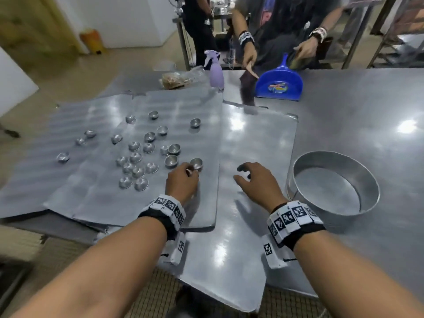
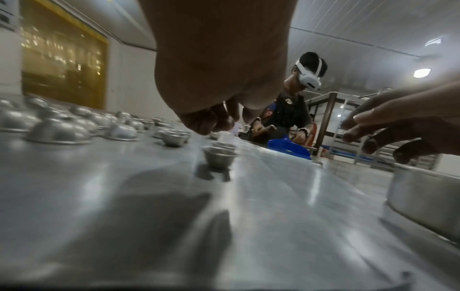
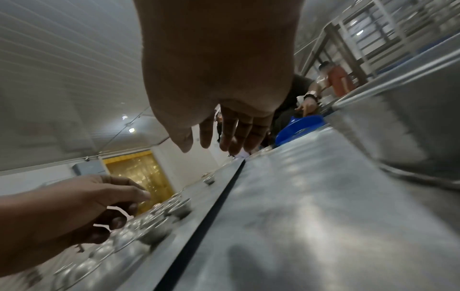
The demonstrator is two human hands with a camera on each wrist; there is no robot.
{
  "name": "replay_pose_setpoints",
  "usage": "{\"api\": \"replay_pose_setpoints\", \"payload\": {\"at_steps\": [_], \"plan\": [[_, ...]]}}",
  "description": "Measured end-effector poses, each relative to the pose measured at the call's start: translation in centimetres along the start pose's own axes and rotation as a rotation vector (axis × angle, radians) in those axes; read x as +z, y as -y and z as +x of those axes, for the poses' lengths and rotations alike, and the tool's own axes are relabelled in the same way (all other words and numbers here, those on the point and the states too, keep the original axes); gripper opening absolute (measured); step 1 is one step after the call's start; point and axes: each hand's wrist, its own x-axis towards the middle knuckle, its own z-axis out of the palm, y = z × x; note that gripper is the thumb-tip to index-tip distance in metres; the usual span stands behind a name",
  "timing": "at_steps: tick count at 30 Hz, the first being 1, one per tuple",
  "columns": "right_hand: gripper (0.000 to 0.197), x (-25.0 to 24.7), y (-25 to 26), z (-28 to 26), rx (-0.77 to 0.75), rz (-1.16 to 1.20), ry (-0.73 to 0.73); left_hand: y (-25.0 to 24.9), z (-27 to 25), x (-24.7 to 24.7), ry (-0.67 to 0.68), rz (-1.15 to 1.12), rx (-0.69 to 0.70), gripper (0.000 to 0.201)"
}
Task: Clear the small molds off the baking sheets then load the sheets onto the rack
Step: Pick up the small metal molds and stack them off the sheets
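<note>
Several small metal molds point(image 1: 137, 157) lie scattered on the left baking sheet point(image 1: 91, 203), some upright, some upside down. My left hand point(image 1: 183, 177) hovers at the sheet's right side with fingers loosely curled, fingertips just short of an upright mold point(image 1: 196, 163); nothing shows in its grasp. The left wrist view has the same hand point(image 2: 211, 122) above an upright mold point(image 2: 219, 157). My right hand point(image 1: 250, 177) floats open, fingers spread, over the bare right baking sheet point(image 1: 252, 134). Its straight fingers point(image 3: 231, 135) appear in the right wrist view, which also catches my left hand point(image 3: 87, 200).
An empty round metal pan point(image 1: 362, 173) stands on the steel table right of my right hand. Across the table a person point(image 1: 275, 31) sweeps into a blue dustpan point(image 1: 278, 86). A lilac spray bottle point(image 1: 216, 74) and a plastic bag point(image 1: 176, 80) sit at the far edge.
</note>
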Motion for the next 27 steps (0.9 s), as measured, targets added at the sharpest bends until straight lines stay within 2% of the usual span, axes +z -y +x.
{"api": "replay_pose_setpoints", "payload": {"at_steps": [4, 9, 13, 19, 24, 27], "plan": [[0.04, 4.2, 3.9, 2.1, -0.019, -0.021, 0.109, 5.1, 1.3, -4.5, -0.073, 0.21, -0.091, 0.043], [0.063, 8.9, 7.7, 4.3, 0.02, -0.103, 0.222, 10.2, 2.9, -8.6, 0.092, 0.423, -0.12, 0.059], [0.07, 11.4, 8.7, 5.4, 0.078, -0.194, 0.28, 12.4, 4.4, -8.9, 0.212, 0.487, -0.049, 0.047], [0.064, 12.8, 9.2, 5.8, 0.104, -0.232, 0.232, 13.2, 6.6, -8.1, 0.267, 0.376, 0.131, 0.035], [0.065, 13.1, 9.3, 5.6, 0.127, -0.23, 0.225, 12.5, 7.4, -7.7, 0.331, 0.377, 0.269, 0.038], [0.062, 12.9, 9.0, 5.5, 0.158, -0.217, 0.201, 12.0, 7.7, -7.9, 0.322, 0.226, 0.291, 0.037]]}}
